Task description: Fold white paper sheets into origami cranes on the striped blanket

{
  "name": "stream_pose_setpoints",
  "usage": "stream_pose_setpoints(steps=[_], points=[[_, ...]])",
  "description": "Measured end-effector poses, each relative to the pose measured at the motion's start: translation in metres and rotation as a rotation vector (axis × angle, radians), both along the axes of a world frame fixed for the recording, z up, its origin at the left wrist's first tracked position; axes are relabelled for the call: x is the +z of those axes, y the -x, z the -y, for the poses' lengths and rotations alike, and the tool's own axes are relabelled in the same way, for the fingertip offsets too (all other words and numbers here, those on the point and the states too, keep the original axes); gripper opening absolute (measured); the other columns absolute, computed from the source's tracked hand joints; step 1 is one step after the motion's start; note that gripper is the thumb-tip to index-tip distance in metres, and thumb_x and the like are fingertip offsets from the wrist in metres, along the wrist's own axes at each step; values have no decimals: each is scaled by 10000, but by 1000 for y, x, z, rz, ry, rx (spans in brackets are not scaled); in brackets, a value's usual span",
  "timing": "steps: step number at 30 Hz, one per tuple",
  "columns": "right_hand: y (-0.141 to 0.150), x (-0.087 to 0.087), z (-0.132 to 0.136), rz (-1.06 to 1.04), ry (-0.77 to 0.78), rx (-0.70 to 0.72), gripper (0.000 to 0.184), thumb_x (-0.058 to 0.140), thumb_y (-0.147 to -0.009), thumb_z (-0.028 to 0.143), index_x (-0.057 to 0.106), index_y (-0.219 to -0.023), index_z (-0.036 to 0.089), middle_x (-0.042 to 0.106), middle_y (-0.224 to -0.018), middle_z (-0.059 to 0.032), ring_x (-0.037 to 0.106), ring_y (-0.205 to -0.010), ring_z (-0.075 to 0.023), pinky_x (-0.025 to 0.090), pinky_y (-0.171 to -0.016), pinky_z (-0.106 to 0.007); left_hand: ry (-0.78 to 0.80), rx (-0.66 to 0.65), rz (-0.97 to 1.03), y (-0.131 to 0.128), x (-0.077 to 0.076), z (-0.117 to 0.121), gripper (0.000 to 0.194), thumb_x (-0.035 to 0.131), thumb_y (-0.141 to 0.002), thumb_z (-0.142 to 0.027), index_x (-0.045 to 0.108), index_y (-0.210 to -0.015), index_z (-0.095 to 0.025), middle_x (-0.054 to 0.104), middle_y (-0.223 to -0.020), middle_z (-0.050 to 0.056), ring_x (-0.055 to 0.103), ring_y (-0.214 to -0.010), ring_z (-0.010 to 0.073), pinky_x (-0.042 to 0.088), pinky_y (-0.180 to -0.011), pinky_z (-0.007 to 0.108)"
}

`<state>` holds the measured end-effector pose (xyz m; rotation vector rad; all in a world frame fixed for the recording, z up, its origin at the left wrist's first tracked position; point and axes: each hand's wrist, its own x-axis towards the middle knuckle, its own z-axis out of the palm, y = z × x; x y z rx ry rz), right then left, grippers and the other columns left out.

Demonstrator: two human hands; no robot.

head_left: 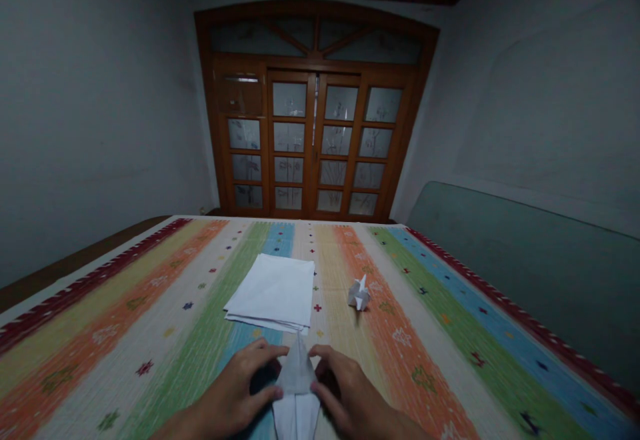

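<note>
A white sheet of paper folded to a narrow point (297, 377) lies in front of me, its tip facing away and its near end cut off by the picture's bottom edge. My left hand (240, 387) grips its left edge between thumb and fingers. On the opposite edge, my right hand (347, 387) pinches the same folded paper. Just beyond the tip rests a stack of white paper sheets (275, 290). To the right of that stack stands a small folded paper figure (359, 295) with pointed ends.
A striped, multicoloured cloth (185, 313) covers the table. Along the right side runs a pale green panel (525, 273). Wooden doors with glass panes (315, 140) fill the far wall, and a dark wooden edge (75, 253) shows at left.
</note>
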<state>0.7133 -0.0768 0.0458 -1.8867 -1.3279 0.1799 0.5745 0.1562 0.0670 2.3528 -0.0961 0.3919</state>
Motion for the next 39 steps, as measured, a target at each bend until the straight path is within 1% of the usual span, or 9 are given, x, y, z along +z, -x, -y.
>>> stream_pose_setpoints(steps=[6, 10, 12, 16, 18, 23, 30, 35, 39], points=[[3, 14, -3, 141, 82, 15, 160, 628, -904, 109, 718, -992, 208, 683, -1004, -82, 656, -940, -226, 521, -819, -311, 104, 51, -44, -3, 0, 12, 690, 680, -828, -101, 476, -1460, -285, 709, -999, 12, 667, -936, 222, 500, -959, 388], [5, 18, -3, 156, 107, -21, 175, 670, -887, 130, 725, -1029, 216, 664, -1020, -82, 645, -942, -230, 518, -819, -319, -40, 70, -91, -2, 10, 22, 219, 624, -899, -136, 725, -1055, -252, 701, -961, 39, 646, -967, 251, 504, -919, 390], [6, 16, -3, 149, 123, -55, 229, 714, -850, 134, 709, -1065, 210, 655, -1053, -87, 637, -969, -244, 517, -842, -339, -135, 99, -87, 0, 11, 27, 163, 598, -931, -162, 739, -916, -242, 701, -953, 53, 640, -979, 263, 507, -916, 399], [8, 11, -3, 141, 151, -151, 314, 797, -783, 173, 679, -1073, 182, 627, -1110, -113, 605, -1031, -288, 500, -910, -412, -269, 233, -43, 3, 1, 33, 164, 657, -908, -247, 732, -1053, -236, 712, -1040, 92, 643, -1017, 309, 523, -930, 455], [10, 10, -4, 149, 169, -178, 327, 819, -763, 182, 680, -1059, 175, 618, -1116, -124, 590, -1039, -307, 491, -918, -443, -326, 283, -33, 4, -7, 33, 293, 728, -863, -338, 721, -1129, -213, 709, -1105, 128, 638, -1051, 351, 528, -934, 496], [13, 12, -8, 131, 159, -181, 290, 816, -757, 138, 691, -1017, 171, 626, -1064, -114, 585, -996, -297, 493, -879, -430, -402, 303, 12, 6, -18, 32, 350, 772, -821, -368, 722, -1135, -220, 706, -1140, 140, 645, -1072, 376, 546, -920, 500], [14, 1, -12, 51, 56, -196, 283, 796, -719, 70, 664, -947, 172, 641, -1023, -89, 589, -976, -270, 476, -870, -386, -223, 278, 42, 6, -19, 35, 259, 765, -830, -281, 693, -1070, -215, 710, -1071, 104, 659, -1030, 317, 545, -929, 437], [11, -10, -13, -74, -36, -157, 179, 743, -783, 139, 628, -911, 190, 660, -891, -32, 593, -801, -197, 461, -744, -292, -28, 242, -8, 5, -7, 43, 85, 704, -853, -223, 655, -922, -217, 718, -891, 36, 679, -859, 243, 552, -808, 332], [11, -6, -13, -174, -79, -97, 82, 678, -834, 161, 636, -899, 190, 667, -781, 0, 582, -690, -160, 425, -632, -244, 92, 206, -33, 3, 4, 45, 36, 662, -888, -214, 673, -854, -218, 747, -826, 7, 700, -774, 206, 543, -718, 267]])
